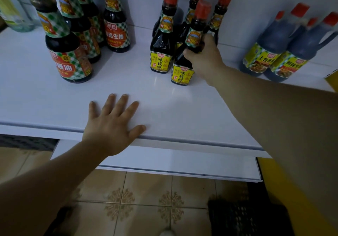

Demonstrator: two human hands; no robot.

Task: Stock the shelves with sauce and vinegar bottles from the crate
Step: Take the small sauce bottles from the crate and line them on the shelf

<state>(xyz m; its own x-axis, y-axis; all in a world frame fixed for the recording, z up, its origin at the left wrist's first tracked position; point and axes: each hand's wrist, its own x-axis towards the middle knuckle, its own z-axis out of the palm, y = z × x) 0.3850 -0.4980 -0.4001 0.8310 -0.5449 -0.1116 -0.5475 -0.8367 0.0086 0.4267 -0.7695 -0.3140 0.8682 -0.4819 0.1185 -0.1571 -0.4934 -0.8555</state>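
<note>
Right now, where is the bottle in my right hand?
Head view, centre-right: the yellow-label bottle is on the white shelf, gripped by your right hand, just right of a matching bottle.

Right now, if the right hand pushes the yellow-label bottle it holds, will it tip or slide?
Probably tips: the bottle is tall with a narrow base, and the right hand grips it high. It may slide first, since the shelf looks glossy.

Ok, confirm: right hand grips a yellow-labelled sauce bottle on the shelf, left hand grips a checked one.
No: the head view shows the left hand flat on the shelf, holding nothing. The right hand grips the yellow-labelled sauce bottle.
</note>
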